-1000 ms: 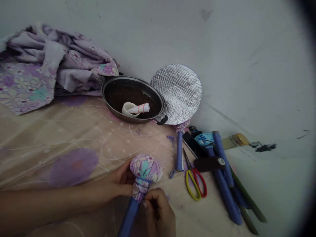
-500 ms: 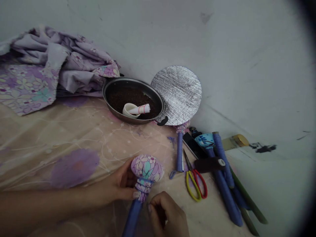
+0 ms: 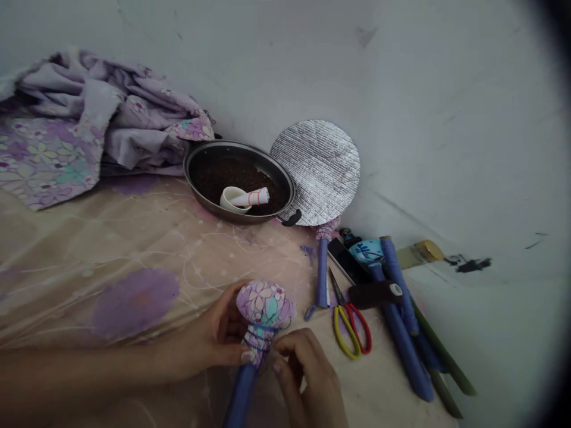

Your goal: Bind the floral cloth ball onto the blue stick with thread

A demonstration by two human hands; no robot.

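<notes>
View: head camera, looking down at a sheet-covered surface against a pale wall (image 3: 423, 119).

Left hand (image 3: 209, 336): the fingers curled closed around the floral fabric bulb (image 3: 265, 304) from its left side, with the thumb tip resting against the gathered neck (image 3: 257, 346) just below it.

Right hand (image 3: 310, 380): the fingers were partly open and bent, with the fingertips (image 3: 277, 367) at or just beside the gathered neck. I could not tell whether they had hold of anything.

Held piece: the floral fabric bulb sat on the upper end of a blue rod (image 3: 241, 395), which ran down and out of the frame's bottom edge. The piece was tilted and stood above the printed sheet (image 3: 80, 255), between the two hands.

Ahead: a black pan (image 3: 238, 217) held dark granular material, with a white cup (image 3: 229, 199) and a rolled white paper (image 3: 252, 197) lying on it. A quilted silver disc (image 3: 314, 172) on a blue handle (image 3: 322, 273) leaned just beside the pan.

Right side: red-and-yellow-handled scissors (image 3: 350, 333) lay near a black phone (image 3: 343, 258), a dark roll (image 3: 375, 294), more blue rods (image 3: 404, 351) and green sticks (image 3: 446, 371).

Far left: a crumpled floral cloth (image 3: 57, 134) lay heaped against the wall.
</notes>
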